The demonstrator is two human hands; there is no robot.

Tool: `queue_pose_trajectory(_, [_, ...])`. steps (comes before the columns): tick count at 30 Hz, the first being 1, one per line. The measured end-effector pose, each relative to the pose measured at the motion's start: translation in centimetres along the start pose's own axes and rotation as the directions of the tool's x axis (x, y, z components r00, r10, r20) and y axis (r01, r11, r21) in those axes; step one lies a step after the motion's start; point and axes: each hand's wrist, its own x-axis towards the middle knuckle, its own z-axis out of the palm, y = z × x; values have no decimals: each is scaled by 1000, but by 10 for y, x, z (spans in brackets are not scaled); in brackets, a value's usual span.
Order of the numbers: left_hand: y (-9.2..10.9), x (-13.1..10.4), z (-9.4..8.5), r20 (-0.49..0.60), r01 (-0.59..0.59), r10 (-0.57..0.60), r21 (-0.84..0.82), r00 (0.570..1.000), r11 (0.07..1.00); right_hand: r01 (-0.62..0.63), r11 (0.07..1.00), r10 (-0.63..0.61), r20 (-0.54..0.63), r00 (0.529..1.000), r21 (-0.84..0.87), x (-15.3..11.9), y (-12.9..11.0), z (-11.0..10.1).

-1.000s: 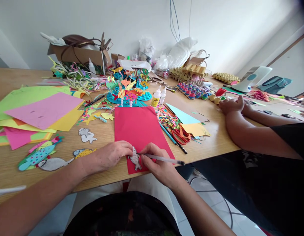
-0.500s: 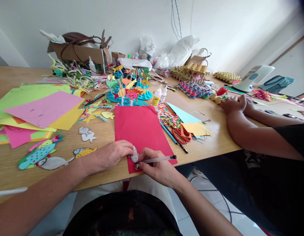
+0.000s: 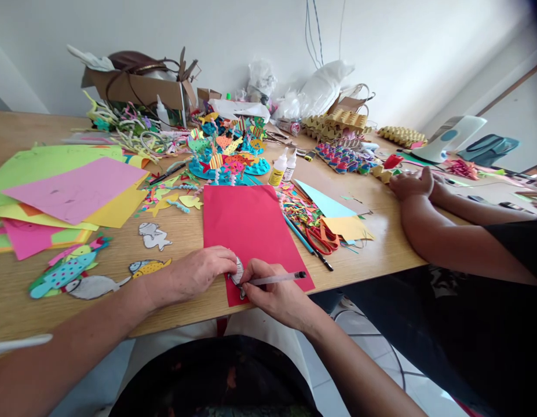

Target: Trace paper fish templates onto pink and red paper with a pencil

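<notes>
A red paper sheet (image 3: 246, 217) lies at the table's front edge. On its lower left part is a small white paper fish (image 3: 238, 271) with dark drawn lines. My left hand (image 3: 205, 271) rests over the sheet's left edge, its bent fingertips pressing on the fish. My right hand (image 3: 272, 289) is closed on a clear pen (image 3: 277, 278), whose point end sits by the fish's lower right edge, partly hidden by my fingers. Left of my left hand lie a yellow paper fish (image 3: 150, 267), a grey-white fish (image 3: 97, 286) and a blue dotted fish (image 3: 68, 271).
Coloured sheets (image 3: 72, 185) lie at the left. Beyond the red sheet are glue bottles (image 3: 277, 169) and a fish decoration (image 3: 227, 153). Orange-handled scissors (image 3: 322, 238) and pencils (image 3: 309, 243) lie right. Another person's forearms (image 3: 424, 220) rest on the table farther right.
The pen's upper end has dipped slightly left, and my right fingers have shifted a little left along the fish. My left hand stays nearly in place.
</notes>
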Motion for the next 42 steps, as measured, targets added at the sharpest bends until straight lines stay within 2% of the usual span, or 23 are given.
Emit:
queue_pose_trajectory(21, [-6, 0, 1, -5, 59, -60, -86, 998, 995, 58, 998, -59, -92, 994, -6, 10, 5, 12])
queue_pose_trajectory(42, [-2, 6, 1, -2, 43, -44, -106, 999, 993, 72, 996, -77, -96, 992, -47, 7, 1, 12])
